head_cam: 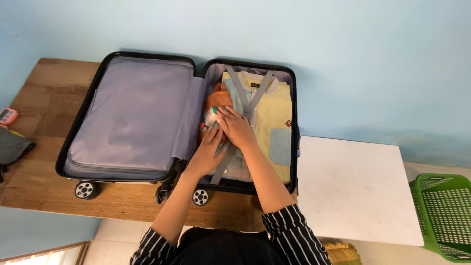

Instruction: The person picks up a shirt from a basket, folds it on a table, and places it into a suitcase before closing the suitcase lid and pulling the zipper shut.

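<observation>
A black wheeled suitcase (83, 113) lies open on a wooden table (44, 103). Its left half shows a zipped lilac lining. The right half holds a folded yellow and pale blue shirt (274, 110) under crossed grey straps (248, 93). Along the shirt's left side sits an orange bundle (214, 98) with a small whitish, green-marked item beside it. My left hand (206, 154) presses flat on this bundle's lower part. My right hand (235, 126) lies over the small item and the strap, fingers together, pressing down.
A white board or tabletop (358, 186) adjoins the suitcase on the right. A green plastic basket (441, 216) stands at the far right. A pink gadget (7, 116) and dark cloth (12, 147) lie at the table's left edge. A pale blue wall is behind.
</observation>
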